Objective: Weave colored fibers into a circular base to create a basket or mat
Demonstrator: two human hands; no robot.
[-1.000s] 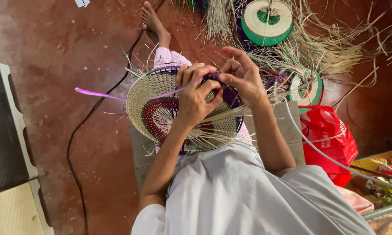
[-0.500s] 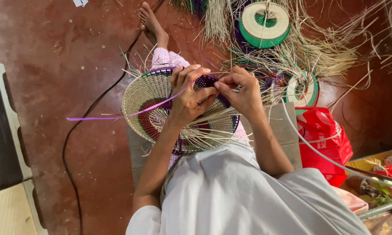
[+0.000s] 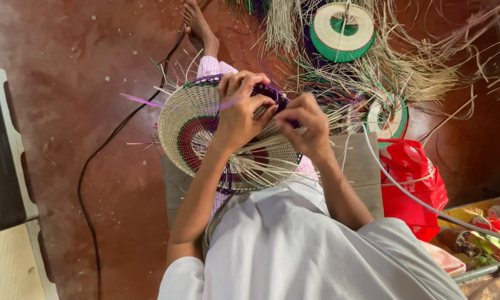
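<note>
- A white garment (image 3: 294, 250) filled the near edge of the view.
- The left hand (image 3: 240, 111) lay on the disc (image 3: 194, 133), a round woven piece held over the lap, its grip pressed together on the weave.
- The right hand (image 3: 305, 125) sat just beside it at the disc's far rim, its grip pinching a purple strand (image 3: 144, 101) end.
- A red bag (image 3: 413, 183) lay on the floor to the right.
- Farther off, a green-rimmed disc (image 3: 341, 30) rested on a pile of straw (image 3: 416, 69).
- A black cable (image 3: 102, 166) crossed the floor at left.
</note>
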